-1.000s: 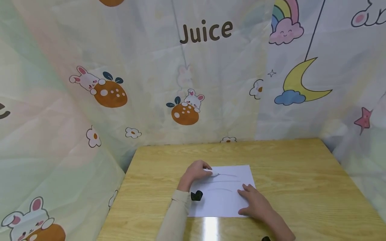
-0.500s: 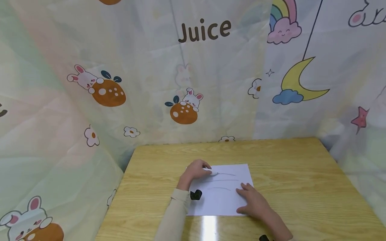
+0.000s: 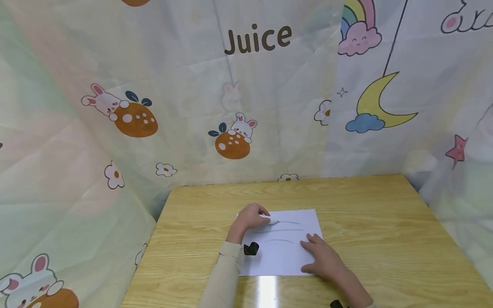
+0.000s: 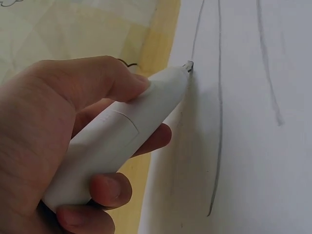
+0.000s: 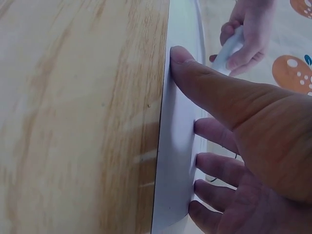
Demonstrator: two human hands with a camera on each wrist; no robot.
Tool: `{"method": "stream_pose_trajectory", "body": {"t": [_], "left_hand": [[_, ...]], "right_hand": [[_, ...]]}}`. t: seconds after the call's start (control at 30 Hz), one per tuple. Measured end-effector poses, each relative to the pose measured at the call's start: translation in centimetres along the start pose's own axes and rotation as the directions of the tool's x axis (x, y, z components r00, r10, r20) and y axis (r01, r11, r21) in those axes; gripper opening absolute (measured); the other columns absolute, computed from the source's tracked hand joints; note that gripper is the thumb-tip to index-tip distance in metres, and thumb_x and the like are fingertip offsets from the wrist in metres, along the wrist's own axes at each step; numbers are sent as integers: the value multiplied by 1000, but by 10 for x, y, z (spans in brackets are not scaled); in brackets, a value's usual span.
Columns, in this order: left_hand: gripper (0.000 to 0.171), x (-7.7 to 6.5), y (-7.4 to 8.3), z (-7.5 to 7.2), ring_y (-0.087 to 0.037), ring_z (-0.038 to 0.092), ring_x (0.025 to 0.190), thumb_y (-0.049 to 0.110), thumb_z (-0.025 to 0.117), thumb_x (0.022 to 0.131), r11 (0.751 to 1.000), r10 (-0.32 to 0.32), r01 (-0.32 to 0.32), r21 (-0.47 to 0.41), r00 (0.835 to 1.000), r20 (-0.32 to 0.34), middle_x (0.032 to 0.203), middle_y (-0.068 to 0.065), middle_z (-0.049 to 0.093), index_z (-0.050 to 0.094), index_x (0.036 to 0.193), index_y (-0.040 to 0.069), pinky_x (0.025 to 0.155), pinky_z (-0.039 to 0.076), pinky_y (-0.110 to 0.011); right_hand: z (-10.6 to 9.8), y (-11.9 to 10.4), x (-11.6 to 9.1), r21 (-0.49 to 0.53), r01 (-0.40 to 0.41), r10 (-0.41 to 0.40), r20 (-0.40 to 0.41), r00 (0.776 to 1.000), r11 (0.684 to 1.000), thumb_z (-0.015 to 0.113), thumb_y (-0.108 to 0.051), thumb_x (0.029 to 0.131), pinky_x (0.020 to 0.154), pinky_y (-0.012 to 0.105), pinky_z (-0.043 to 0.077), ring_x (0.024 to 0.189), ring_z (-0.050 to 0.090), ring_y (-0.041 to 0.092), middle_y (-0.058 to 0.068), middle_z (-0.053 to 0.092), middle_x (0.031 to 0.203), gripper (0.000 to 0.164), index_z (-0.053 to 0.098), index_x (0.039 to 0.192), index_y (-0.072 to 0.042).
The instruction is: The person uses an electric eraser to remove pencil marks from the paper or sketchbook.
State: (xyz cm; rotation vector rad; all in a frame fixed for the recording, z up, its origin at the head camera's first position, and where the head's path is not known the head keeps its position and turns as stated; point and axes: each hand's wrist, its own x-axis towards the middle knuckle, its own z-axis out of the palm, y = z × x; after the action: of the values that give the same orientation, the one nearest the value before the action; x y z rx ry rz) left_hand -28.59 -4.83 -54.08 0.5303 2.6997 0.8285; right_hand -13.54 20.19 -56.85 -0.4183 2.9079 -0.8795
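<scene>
A sheet of white paper (image 3: 277,261) lies on the table and bears several thin grey lines. My left hand (image 3: 251,217) grips a chunky white pen-shaped tool (image 4: 114,131), thumb and fingers wrapped about its body. The tool slants over the paper, its small grey tip (image 4: 188,66) at the end of the line nearest the sheet's far edge. At the sheet's right side, my right hand (image 3: 325,259) rests with fingers spread; in the right wrist view its thumb (image 5: 195,73) and fingertips touch the paper. The left palm hides part of the tool in the head view.
The wooden table (image 3: 377,222) extends around the sheet on both sides. A printed cloth (image 3: 185,107) with cartoon rabbits and oranges hangs behind and beside it. A black wrist camera (image 3: 251,249) sits at my left wrist, above the paper.
The head view has drifted slightly, moving the scene a little left. Both hands and the tool keep nearly the same places on the paper.
</scene>
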Motion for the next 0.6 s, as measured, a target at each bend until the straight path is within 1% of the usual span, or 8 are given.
{"method": "stream_pose_trajectory", "body": {"t": [0.1,0.2,0.33,0.43,0.53,0.6], "left_hand": [[12,3,0,3,-4,57,78,30,75,82,1000,15,-15,-11,1000,5,97,10,67,78,93,23,68,48,-27],[14,5,0,3,-5,57,80,31,75,83,1000,17,-17,-4,1000,6,98,10,67,78,94,24,69,48,-27],[14,3,2,-3,-4,57,76,31,76,81,999,3,-3,34,1000,2,95,11,67,78,93,23,67,47,-27],[13,3,4,-4,-3,56,74,30,76,80,999,15,-15,41,1000,6,92,12,67,78,91,23,66,47,-26],[14,4,6,-4,-4,57,76,30,75,80,999,45,-45,28,999,8,93,11,67,78,92,23,67,47,-26],[15,2,5,-4,-5,57,78,31,74,81,999,38,-38,32,999,6,95,10,67,78,93,23,68,47,-27]], "right_hand": [[0,1,-1,3,0,0,-4,1000,1000,90,-32,62,101,58,33,130,37,49,27,49,136,74,65,123,1],[0,1,1,2,5,-5,-4,1000,1000,90,-32,61,101,59,33,129,37,50,28,49,136,74,65,123,1],[1,1,1,2,3,-3,-6,1000,1000,90,-32,61,100,59,33,129,37,50,28,49,136,74,65,122,1],[1,0,-1,5,2,-2,-7,1000,1000,90,-32,61,100,59,33,129,37,50,28,49,136,75,65,123,1],[2,-1,0,0,3,-3,-20,1000,1000,91,-31,60,100,60,33,128,38,50,28,49,136,74,65,122,1],[4,-1,-1,-5,10,-10,-20,1000,1000,91,-31,60,100,60,33,128,38,50,27,49,136,74,65,122,1]]}}
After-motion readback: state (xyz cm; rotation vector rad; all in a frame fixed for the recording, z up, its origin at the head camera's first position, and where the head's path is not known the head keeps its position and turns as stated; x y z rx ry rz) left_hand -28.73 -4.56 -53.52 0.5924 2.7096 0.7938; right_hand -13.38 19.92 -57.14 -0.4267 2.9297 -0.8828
